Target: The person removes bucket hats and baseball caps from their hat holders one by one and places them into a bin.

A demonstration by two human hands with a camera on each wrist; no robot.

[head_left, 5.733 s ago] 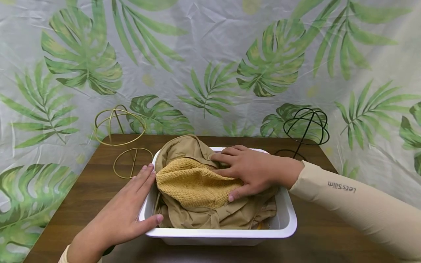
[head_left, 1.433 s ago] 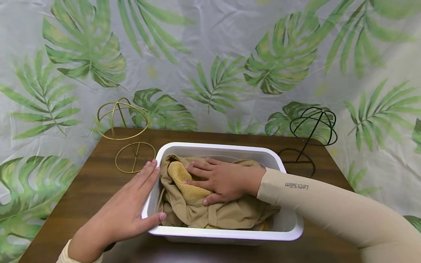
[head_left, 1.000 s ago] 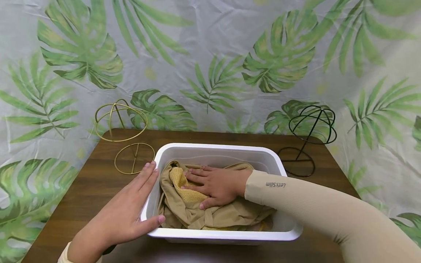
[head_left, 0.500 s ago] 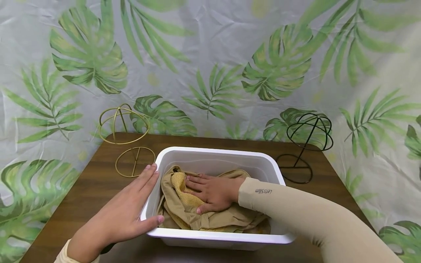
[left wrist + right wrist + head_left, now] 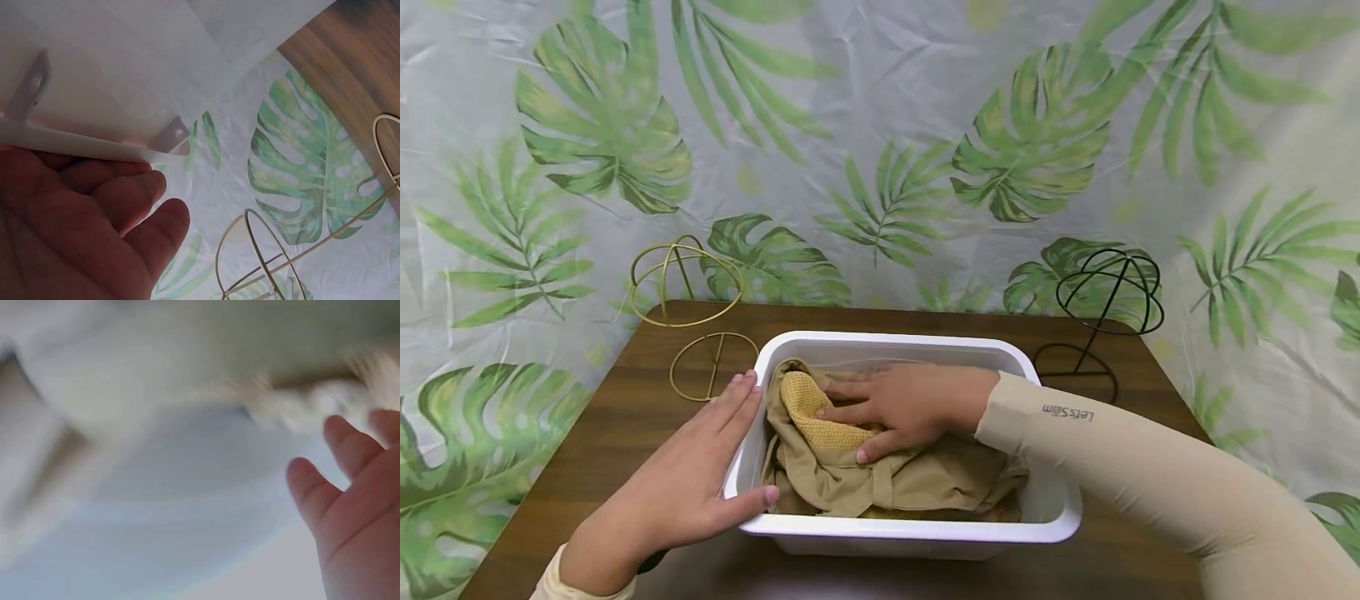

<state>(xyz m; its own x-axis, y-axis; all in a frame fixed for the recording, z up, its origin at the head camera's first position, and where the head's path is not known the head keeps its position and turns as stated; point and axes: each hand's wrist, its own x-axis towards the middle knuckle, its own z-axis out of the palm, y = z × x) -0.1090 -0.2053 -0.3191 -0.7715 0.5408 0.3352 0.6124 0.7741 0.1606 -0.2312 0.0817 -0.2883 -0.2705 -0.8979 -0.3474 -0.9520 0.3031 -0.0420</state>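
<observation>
A white plastic tub [image 5: 910, 528] holds tan cloth [image 5: 936, 479] with a brim-like edge and a sewn band, and mustard knitted fabric [image 5: 808, 408] shows in its fold. My right hand [image 5: 910, 404] lies over both fabrics, fingers spread, its far fingers partly sunk in the folds. In the right wrist view, that hand's fingertips reach toward blurred cloth along the tub's pale inner wall. My left hand [image 5: 681, 483] rests along the tub's left rim with straight fingers outside and the thumb at the front corner. The left wrist view shows its fingers [image 5: 128, 194] just under the rim.
A gold wire stand [image 5: 711, 392] with a domed top is behind the tub's left side. A black wire stand [image 5: 1097, 333] is behind its right side. All stand on a dark wooden table [image 5: 602, 467] before a leaf-print curtain [image 5: 895, 100].
Earlier the cloth rose above the far rim; it now sits lower, within the tub. Over the last half second my right hand has lifted slightly, and the cloth has puffed up. My left hand stays put.
</observation>
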